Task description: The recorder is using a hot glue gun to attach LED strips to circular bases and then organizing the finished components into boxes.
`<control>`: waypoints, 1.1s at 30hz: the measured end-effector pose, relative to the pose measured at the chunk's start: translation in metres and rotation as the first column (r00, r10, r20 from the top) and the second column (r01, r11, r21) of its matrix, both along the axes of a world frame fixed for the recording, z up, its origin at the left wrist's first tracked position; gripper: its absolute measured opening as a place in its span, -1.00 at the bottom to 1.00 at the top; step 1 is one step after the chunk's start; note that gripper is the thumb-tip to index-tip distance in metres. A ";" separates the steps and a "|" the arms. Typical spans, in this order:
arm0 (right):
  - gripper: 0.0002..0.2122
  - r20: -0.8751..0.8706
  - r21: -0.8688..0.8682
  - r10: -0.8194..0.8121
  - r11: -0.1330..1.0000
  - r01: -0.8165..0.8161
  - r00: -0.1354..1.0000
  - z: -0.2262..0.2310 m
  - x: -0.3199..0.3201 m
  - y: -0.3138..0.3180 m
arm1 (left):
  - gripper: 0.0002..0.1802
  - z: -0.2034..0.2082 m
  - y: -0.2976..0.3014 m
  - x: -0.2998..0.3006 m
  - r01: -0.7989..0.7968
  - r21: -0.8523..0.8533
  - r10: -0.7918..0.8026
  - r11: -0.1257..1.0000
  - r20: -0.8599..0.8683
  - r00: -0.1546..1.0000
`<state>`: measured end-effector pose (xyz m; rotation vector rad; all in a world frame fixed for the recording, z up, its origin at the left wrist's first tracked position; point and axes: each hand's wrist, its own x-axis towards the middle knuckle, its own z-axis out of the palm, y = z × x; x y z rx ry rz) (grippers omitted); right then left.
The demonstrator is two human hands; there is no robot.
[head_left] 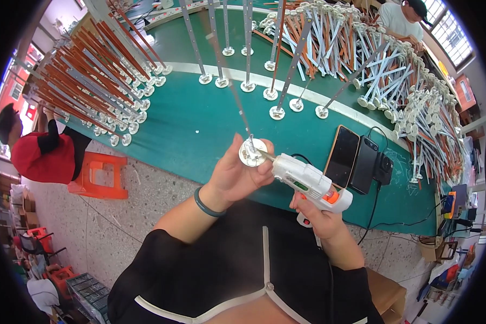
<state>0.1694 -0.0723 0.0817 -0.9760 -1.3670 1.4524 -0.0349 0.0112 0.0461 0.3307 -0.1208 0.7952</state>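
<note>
hands (286, 189) work over a green table (200, 129) — speckled floor (119, 216) beneath.

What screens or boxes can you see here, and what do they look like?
Phone: on the green table, right of the hands; flat rectangle, dark screen, orange edge.
Second phone: beside it on the right; black rectangle, screen dark.
Cardboard boxes: stacked at far left on the floor; brown.

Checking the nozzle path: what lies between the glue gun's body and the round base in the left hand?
Only the gun's thin metal nozzle spans from glue gun to round base; the head view shows nothing else.
</note>
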 end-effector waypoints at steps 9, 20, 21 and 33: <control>-0.81 0.024 0.190 -0.044 0.981 0.039 0.999 -0.001 -0.003 0.001 | -0.30 -0.001 0.000 0.002 0.013 0.058 -0.012 0.998 -0.026 1.000; -0.80 0.008 0.178 -0.072 0.981 0.069 0.997 0.003 -0.007 -0.001 | -0.31 -0.003 0.000 0.002 0.000 0.026 0.001 1.000 -0.032 0.999; -0.80 0.012 0.177 -0.070 0.982 0.067 0.997 0.003 -0.007 -0.001 | -0.31 -0.004 0.000 0.002 -0.004 0.021 0.004 1.000 -0.025 1.000; -0.81 -0.304 -0.063 0.017 0.997 -0.038 0.952 -0.009 -0.004 0.004 | -0.49 -0.010 0.000 0.002 -0.174 0.073 0.179 0.982 -0.068 0.981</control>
